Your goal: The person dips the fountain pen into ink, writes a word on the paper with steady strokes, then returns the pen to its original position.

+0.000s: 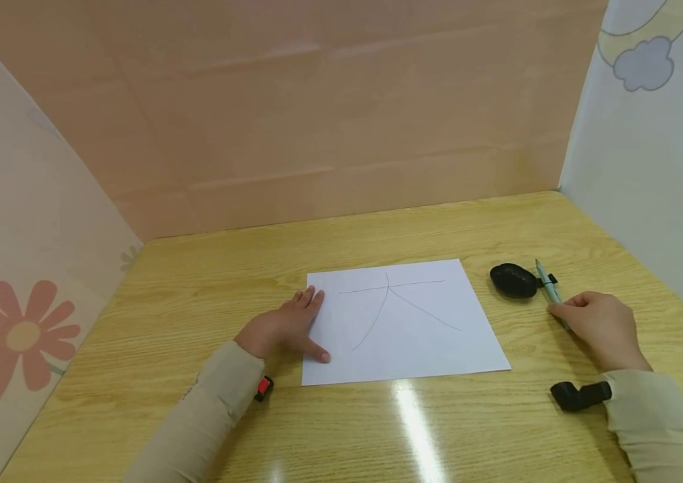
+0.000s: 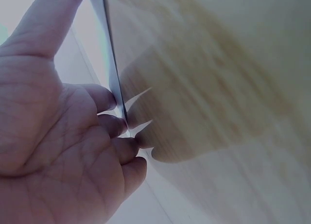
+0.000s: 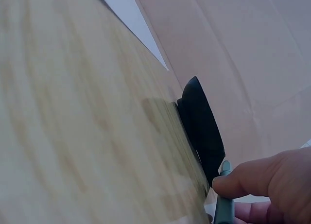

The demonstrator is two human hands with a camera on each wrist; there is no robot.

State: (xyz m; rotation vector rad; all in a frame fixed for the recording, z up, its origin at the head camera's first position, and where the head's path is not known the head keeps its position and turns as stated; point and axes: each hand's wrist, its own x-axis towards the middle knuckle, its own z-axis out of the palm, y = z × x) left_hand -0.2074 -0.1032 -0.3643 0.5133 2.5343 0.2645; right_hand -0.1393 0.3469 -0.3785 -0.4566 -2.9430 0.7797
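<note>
A white sheet of paper (image 1: 414, 349) lies on the wooden table, bearing thin dark lines: one crosswise stroke and two that spread downward from it. My left hand (image 1: 287, 327) rests at the paper's left edge with fingers and thumb spread; the left wrist view shows its palm (image 2: 63, 146) and fingertips by that edge. To the right of the paper, my right hand (image 1: 604, 325) pinches a pale green pen (image 1: 548, 284) between thumb and fingers. Past the pen's left side sits a black oval object (image 1: 513, 280), its kind unclear, seen also as a dark shape (image 3: 199, 127) in the right wrist view.
Wrist-worn black devices show at the right cuff (image 1: 580, 396) and, with a red part, at the left cuff (image 1: 264, 388). A tan backdrop (image 1: 329, 121) closes the far side. Printed white walls (image 1: 655, 168) stand on both sides of the table (image 1: 215, 268).
</note>
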